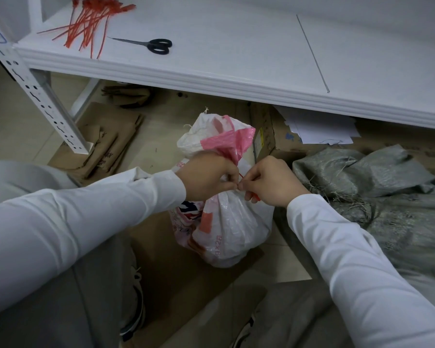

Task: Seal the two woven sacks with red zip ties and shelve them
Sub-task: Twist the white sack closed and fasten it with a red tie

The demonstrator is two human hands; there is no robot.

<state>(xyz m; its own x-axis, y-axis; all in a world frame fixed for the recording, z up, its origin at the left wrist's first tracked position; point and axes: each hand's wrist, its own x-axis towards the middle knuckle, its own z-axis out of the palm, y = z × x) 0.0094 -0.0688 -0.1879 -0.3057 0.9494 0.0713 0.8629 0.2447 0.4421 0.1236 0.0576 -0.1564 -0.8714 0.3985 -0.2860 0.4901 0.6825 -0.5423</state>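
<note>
1. Bottom of frame: two white sleeves (68, 222) reach in from the lower corners, grey trousers and a shoe below them.
2. Centre: left hand (206, 180) is clamped round the gathered neck of the white sack (226, 229), fingers pinching one end of the zip tie (241, 175).
3. Right hand (271, 183) meets it at the neck, fingers pinched shut on the tie's other end; a bit of red pokes out under the palm.
4. The sack stands upright on flat cardboard (176, 270) on the floor, pink-striped top flaring above the hands.
5. Right of centre: the grey sack (387, 197) lies slumped, mouth loose with frayed threads, just beside the white one.
6. Behind: a box (269, 136) with papers, under the shelf.
7. Top: the white shelf (236, 59) holds scissors (156, 45) and, upper left, a bunch of spare ties (88, 23).
</note>
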